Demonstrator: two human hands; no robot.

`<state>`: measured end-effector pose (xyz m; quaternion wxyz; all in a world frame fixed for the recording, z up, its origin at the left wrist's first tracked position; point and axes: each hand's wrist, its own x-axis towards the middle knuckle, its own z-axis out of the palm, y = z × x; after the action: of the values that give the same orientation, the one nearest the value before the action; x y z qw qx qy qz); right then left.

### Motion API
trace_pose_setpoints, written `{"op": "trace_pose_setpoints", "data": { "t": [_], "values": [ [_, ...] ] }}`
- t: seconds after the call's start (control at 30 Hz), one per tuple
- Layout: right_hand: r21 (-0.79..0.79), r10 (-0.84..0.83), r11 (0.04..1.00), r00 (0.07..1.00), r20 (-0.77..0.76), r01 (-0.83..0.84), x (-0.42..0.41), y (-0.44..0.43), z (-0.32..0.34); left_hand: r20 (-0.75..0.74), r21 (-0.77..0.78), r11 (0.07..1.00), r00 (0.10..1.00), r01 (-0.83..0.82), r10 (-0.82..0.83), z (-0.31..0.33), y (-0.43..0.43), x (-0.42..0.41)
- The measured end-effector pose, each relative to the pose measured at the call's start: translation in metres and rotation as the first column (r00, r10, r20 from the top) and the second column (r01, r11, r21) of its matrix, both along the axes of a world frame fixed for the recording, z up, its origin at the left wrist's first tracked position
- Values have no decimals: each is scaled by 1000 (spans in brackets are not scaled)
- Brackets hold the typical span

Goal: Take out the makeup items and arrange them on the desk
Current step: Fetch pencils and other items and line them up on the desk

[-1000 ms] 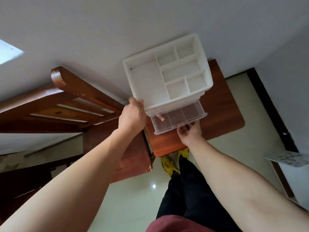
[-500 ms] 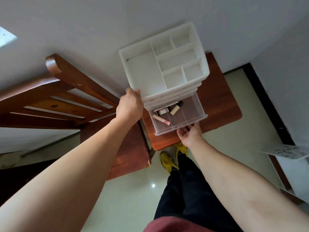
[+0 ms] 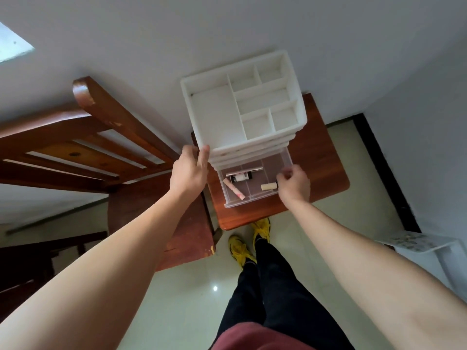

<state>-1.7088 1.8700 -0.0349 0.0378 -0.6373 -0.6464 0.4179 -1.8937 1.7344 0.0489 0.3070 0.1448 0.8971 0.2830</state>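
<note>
Four makeup items can be made out in the drawer (image 3: 255, 184), which stands pulled out from the bottom of the organizer (image 3: 242, 109), between the two hands. The organizer's near corner is gripped by the left hand (image 3: 188, 170), thumb on the side wall and fingers on the front. The light plastic stack is judged to be steadied this way so that it is not dragged or tipped while the drawer is worked.

The right hand (image 3: 294, 184) is curled over the drawer's right end. The dark cap of the cream tube (image 3: 268, 186) appears to be pinched in its fingertips, with the tube's body pointing toward the left hand. Nearer the left hand, untouched, lie the pink tube (image 3: 233, 188), the black bottle (image 3: 240, 177) and, just beyond it, the silver stick (image 3: 243, 170).

None of the items is out on the desk (image 3: 326, 157) yet, so the task is taken to be at its first pick. The wood beyond the right hand is judged a likely spot for the row. The tube should be lifted clear of the drawer's divider before it is carried out.
</note>
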Motion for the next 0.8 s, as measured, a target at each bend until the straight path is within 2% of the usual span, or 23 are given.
{"op": "trace_pose_setpoints", "data": {
  "t": [0.07, 0.17, 0.23, 0.4, 0.47, 0.63, 0.7, 0.8],
  "values": [
    [-1, 310, 950, 943, 121, -313, -13, 8, -9, -5, -1, 1000, 1000, -20, 20, -5, -17, 11],
    [-155, 656, 748, 683, 322, -645, -27, 15, -31, 20, -86, 996, 1000, 11, -10, -20, -44, 28],
    [-235, 752, 637, 523, 401, -734, -32, 16, -43, 28, -164, 982, 996, 89, -86, -29, -58, 37],
    [-222, 794, 484, 318, 518, -847, -43, 24, -45, 45, -255, 946, 980, 198, -193, -46, -75, 52],
    [-207, 808, 443, 288, 514, -872, -44, 24, -42, 66, -280, 933, 974, 228, -218, -49, -75, 55],
    [-23, 818, 462, 416, 397, -887, -48, 23, -40, 63, -284, 900, 943, 332, -328, -54, -53, 61],
    [11, 824, 416, 382, 419, -909, -48, 23, -43, 68, -281, 883, 926, 375, -371, -56, -43, 64],
    [-17, 863, 290, 253, 438, -957, -48, 22, -55, 58, -280, 853, 894, 441, -443, -60, -29, 69]
  ]
}}
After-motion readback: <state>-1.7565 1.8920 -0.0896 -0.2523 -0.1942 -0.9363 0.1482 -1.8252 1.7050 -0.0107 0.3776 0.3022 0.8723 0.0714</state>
